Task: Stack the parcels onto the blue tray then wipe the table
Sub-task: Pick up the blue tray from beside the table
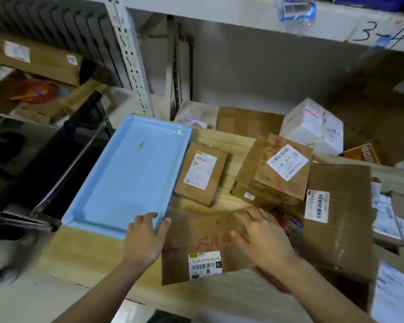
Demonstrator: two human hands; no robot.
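Observation:
An empty blue tray [128,176] lies on the wooden table [89,252] at the left. Right of it lie several cardboard parcels. The nearest is a flat brown parcel [201,231] with red writing and a barcode label. My left hand [145,238] touches its left edge, thumb on top and fingers over the tray's near corner. My right hand [261,236] rests flat on its right part, fingers spread. Behind it sit a small labelled parcel [202,173], a taped box [275,171] and a white box [313,127].
A large brown box [338,220] stands at the right with more labelled packets [390,217] beyond it. A black cart with metal rails [63,169] stands left of the table. Shelving [219,17] with cartons rises behind.

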